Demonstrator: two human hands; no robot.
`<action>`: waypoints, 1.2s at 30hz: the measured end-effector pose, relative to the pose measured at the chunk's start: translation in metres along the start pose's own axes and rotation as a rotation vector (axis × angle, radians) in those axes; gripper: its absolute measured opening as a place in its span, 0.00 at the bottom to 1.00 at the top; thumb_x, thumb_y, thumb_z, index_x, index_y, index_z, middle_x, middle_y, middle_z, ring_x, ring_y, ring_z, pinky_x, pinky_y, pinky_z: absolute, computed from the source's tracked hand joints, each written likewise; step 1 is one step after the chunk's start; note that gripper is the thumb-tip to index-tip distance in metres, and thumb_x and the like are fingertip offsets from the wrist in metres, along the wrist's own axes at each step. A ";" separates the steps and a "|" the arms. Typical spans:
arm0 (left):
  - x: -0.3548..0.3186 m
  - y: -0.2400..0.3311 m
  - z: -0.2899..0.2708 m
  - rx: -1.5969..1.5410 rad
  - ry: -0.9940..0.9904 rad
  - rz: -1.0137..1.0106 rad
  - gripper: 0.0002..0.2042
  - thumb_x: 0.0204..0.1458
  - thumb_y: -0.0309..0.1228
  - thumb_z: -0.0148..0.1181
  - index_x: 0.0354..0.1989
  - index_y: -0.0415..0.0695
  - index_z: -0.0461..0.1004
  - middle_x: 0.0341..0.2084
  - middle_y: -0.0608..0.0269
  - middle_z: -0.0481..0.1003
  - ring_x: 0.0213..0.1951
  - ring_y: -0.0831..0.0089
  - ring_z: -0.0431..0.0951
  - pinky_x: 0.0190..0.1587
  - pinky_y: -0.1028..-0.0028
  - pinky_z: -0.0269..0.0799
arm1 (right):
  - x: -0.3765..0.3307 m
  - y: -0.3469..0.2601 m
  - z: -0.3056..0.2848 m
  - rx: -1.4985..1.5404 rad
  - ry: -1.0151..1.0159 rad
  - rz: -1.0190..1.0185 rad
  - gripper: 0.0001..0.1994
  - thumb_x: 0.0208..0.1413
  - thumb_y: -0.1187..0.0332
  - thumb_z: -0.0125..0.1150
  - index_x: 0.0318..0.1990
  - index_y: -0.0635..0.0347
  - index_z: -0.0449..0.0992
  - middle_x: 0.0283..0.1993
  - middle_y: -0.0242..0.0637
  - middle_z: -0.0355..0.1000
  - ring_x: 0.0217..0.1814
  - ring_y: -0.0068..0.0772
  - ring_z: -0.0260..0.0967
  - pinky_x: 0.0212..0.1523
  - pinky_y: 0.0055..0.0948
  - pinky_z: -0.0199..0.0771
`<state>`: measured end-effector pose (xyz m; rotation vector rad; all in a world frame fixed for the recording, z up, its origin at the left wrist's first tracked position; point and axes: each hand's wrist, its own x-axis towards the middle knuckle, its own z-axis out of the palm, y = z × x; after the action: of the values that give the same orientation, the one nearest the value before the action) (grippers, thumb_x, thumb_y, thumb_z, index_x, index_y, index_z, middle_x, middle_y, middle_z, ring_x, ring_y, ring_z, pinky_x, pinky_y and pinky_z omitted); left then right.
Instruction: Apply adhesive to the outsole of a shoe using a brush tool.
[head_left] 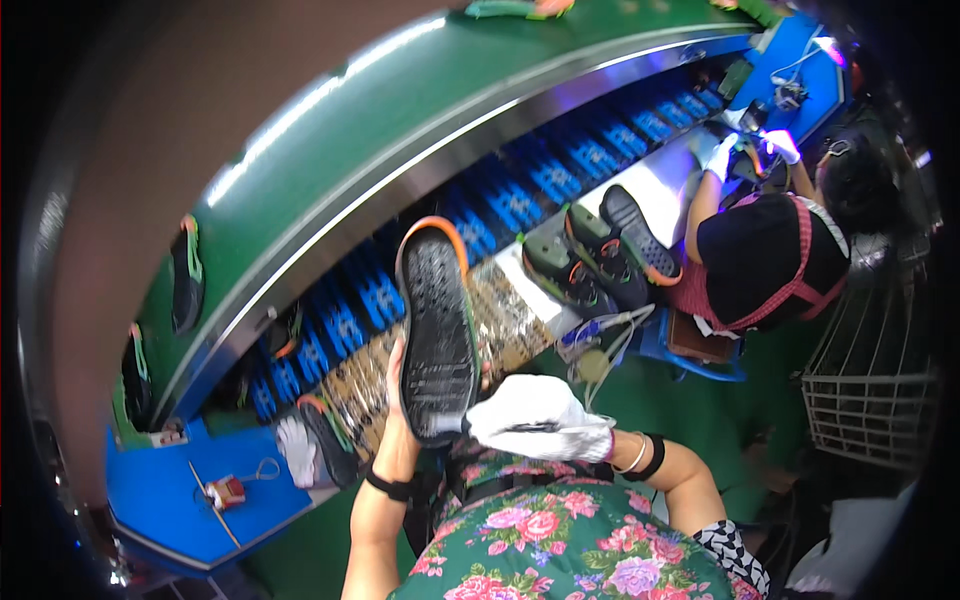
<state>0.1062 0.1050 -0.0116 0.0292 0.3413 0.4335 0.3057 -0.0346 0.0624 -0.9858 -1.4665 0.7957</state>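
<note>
A black shoe sole [436,325] with an orange and green rim stands upright before me, its hollow inner side facing me. My left hand [397,385], bare, grips it from behind; fingers show at its left edge, and the rest is mostly hidden. My right hand [535,415], in a white glove, is closed around what looks like a small brush [448,423]. The brush's pale tip touches the inside of the sole at its lower end. Most of its handle is hidden in the glove.
A worktop covered in brown, shiny tape [520,325] lies behind the sole, with shoes [590,260] and another sole [640,235] to its right. Beyond runs a green conveyor [330,150]. A co-worker [765,255] works at right. At left, a white glove [297,450] lies by a blue table [160,490].
</note>
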 end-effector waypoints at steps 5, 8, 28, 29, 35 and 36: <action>-0.019 0.012 0.034 0.168 -0.117 0.184 0.56 0.53 0.77 0.49 0.77 0.40 0.55 0.70 0.34 0.62 0.64 0.27 0.68 0.57 0.27 0.71 | 0.002 -0.009 -0.038 0.370 0.226 0.274 0.07 0.45 0.84 0.75 0.32 0.67 0.85 0.38 0.44 0.83 0.47 0.41 0.83 0.52 0.40 0.83; -0.008 0.047 0.060 0.221 -0.490 0.128 0.57 0.50 0.64 0.69 0.79 0.42 0.45 0.75 0.34 0.50 0.65 0.17 0.61 0.54 0.20 0.69 | -0.012 -0.014 -0.052 0.339 0.396 0.256 0.05 0.46 0.84 0.73 0.31 0.67 0.84 0.40 0.44 0.83 0.47 0.40 0.83 0.53 0.39 0.83; 0.235 0.264 0.115 -0.307 -0.331 0.552 0.46 0.68 0.63 0.38 0.80 0.37 0.35 0.81 0.48 0.37 0.79 0.38 0.39 0.78 0.33 0.39 | -0.045 0.056 0.021 0.286 0.613 0.539 0.12 0.57 0.69 0.74 0.47 0.61 0.87 0.45 0.34 0.86 0.46 0.23 0.80 0.51 0.27 0.80; 0.238 0.260 0.114 -0.311 -0.325 0.644 0.48 0.67 0.64 0.39 0.80 0.36 0.35 0.81 0.47 0.36 0.79 0.40 0.39 0.78 0.33 0.39 | -0.044 0.059 0.025 0.281 0.606 0.513 0.12 0.57 0.69 0.74 0.47 0.61 0.87 0.45 0.35 0.86 0.46 0.23 0.80 0.51 0.27 0.80; 0.184 0.172 0.143 -0.117 -0.249 0.297 0.43 0.69 0.54 0.45 0.79 0.33 0.41 0.80 0.44 0.45 0.80 0.52 0.46 0.79 0.51 0.47 | -0.041 0.078 0.029 0.354 0.675 0.392 0.12 0.59 0.70 0.73 0.47 0.66 0.86 0.43 0.38 0.85 0.43 0.24 0.81 0.45 0.27 0.83; 0.192 0.180 0.127 0.053 -0.364 0.234 0.40 0.70 0.51 0.46 0.79 0.34 0.44 0.79 0.46 0.48 0.79 0.54 0.48 0.78 0.52 0.48 | -0.036 0.070 0.029 0.452 0.709 0.423 0.11 0.59 0.71 0.73 0.47 0.66 0.86 0.43 0.37 0.85 0.44 0.24 0.80 0.45 0.26 0.82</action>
<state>0.2389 0.3540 0.0649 0.1988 -0.0112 0.6390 0.2868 -0.0362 -0.0197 -1.0822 -0.4460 0.8982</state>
